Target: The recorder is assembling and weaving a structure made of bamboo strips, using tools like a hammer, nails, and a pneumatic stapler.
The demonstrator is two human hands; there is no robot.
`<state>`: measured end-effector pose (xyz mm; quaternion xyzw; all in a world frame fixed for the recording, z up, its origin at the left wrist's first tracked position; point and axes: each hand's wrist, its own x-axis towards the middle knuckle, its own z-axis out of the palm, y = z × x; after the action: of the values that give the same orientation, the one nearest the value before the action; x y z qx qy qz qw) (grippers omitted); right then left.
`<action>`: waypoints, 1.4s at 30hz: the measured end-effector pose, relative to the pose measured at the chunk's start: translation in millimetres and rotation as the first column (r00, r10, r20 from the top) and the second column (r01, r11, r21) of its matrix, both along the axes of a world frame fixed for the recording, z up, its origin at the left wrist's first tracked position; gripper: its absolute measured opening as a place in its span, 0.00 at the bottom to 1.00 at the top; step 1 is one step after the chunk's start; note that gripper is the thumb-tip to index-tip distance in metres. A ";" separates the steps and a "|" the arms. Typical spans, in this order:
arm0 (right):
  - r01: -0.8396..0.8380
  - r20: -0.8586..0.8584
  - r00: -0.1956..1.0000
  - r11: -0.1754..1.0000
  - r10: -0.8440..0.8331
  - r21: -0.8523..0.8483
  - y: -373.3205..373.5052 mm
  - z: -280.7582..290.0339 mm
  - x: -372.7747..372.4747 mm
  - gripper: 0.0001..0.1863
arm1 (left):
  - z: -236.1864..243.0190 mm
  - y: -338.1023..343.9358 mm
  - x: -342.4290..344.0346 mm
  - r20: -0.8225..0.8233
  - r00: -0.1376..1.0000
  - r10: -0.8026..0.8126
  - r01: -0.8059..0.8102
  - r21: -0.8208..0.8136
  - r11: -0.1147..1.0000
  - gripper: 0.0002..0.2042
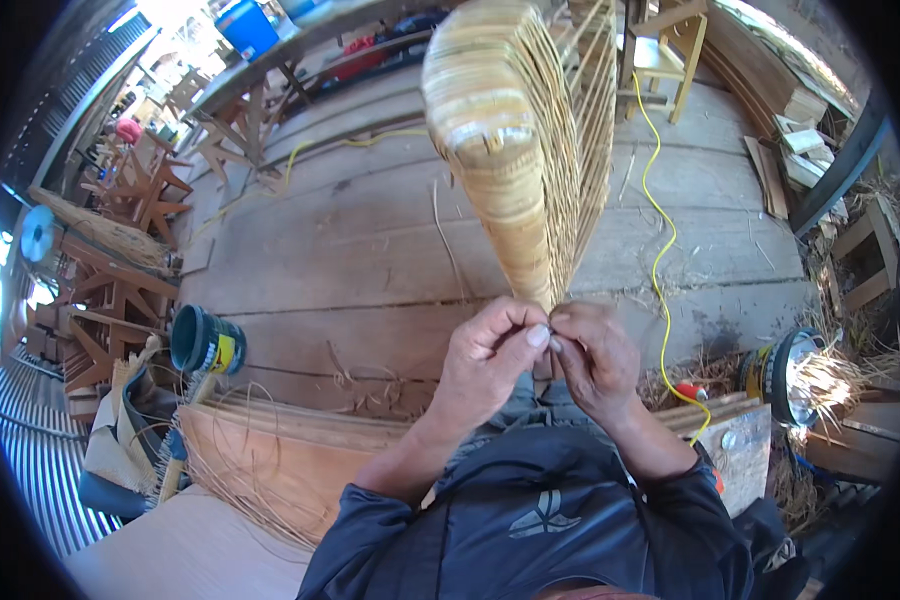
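Observation:
A tall woven piece [490, 160] of pale, wrapped natural strips stands upright in front of me, with long strands along its right side and a narrow lower end. At that lower end my left hand [495, 365] and my right hand [595, 365] meet, fingertips pinched together. My left thumb and index finger press close to my right thumb. Whatever lies between the fingertips is too small and hidden to make out.
Two dark buckets [205, 340] [790, 375] stand left and right, the right one holding straw. A yellow cord [660, 260] crosses the plank floor [340, 260]. Wooden boards [260, 450] lie near me. A workbench [270, 70], wooden chair [665, 60] and stacked frames [120, 300] surround the area.

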<state>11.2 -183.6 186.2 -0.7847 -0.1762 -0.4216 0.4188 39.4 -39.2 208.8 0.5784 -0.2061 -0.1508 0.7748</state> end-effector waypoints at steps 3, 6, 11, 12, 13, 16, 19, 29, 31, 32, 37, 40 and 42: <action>-0.119 -0.113 0.986 0.991 0.126 0.066 -3.9 14.7 -7.7 0.13 | 25.5 2.2 -2.2 0.055 0.996 0.064 -0.068 0.071 0.995 0.01; -0.161 -0.163 0.970 0.980 0.179 0.117 -19.0 32.8 -8.9 0.10 | 54.4 16.6 14.3 0.754 0.643 0.134 -0.420 0.201 0.885 0.06; -0.158 -0.067 0.983 0.971 0.173 0.179 -39.4 72.9 -2.8 0.05 | 123.7 30.9 50.0 0.951 0.296 0.089 -0.636 0.127 0.761 0.08; -0.162 -0.038 0.985 0.976 0.169 0.147 -43.1 83.3 0.9 0.05 | 137.1 29.9 60.0 0.953 0.289 0.091 -0.632 0.119 0.766 0.08; -0.146 -0.026 0.988 0.982 0.150 0.120 -45.8 93.1 3.6 0.05 | 149.7 27.9 69.9 0.962 0.274 -0.020 -0.565 0.178 0.805 0.08; -0.197 0.022 0.980 0.966 0.196 0.165 -48.0 116.1 7.6 0.05 | 172.4 18.4 95.2 0.955 0.198 -0.223 -0.447 0.290 0.846 0.08; -0.205 0.041 0.979 0.937 0.201 0.284 -48.2 123.1 9.6 0.05 | 183.0 11.6 108.3 0.919 0.171 -0.355 -0.330 0.393 0.858 0.07; 0.046 -0.223 0.972 0.866 0.077 0.498 -77.2 51.2 -21.8 0.04 | 193.2 1.8 121.0 0.852 0.145 -0.503 -0.130 0.521 0.844 0.06; 0.095 -0.267 0.962 0.842 0.060 0.531 -84.8 32.4 -29.7 0.04 | 193.5 0.9 124.0 0.844 0.148 -0.516 -0.097 0.531 0.842 0.05; 0.141 -0.311 0.949 0.816 0.050 0.561 -88.5 24.7 -34.2 0.05 | 194.0 0.4 124.5 0.836 0.152 -0.527 -0.067 0.541 0.838 0.05; 0.251 -0.378 0.925 0.802 -0.035 0.541 -99.7 1.5 -50.9 0.05 | 191.9 -5.1 127.2 0.835 0.173 -0.522 -0.020 0.533 0.846 0.05; 0.291 -0.408 0.911 0.780 -0.050 0.554 -103.1 -10.4 -60.8 0.05 | 193.8 -3.7 124.0 0.835 0.183 -0.518 -0.027 0.531 0.847 0.05; 0.362 -0.456 0.886 0.740 -0.083 0.568 -103.5 -18.7 -69.6 0.04 | 192.3 -1.3 122.3 0.837 0.184 -0.516 -0.039 0.531 0.847 0.06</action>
<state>-58.4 -287.1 167.5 -0.6797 0.1646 -0.3338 0.6320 161.7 -40.5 401.0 0.6596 -0.6900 0.0747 0.2885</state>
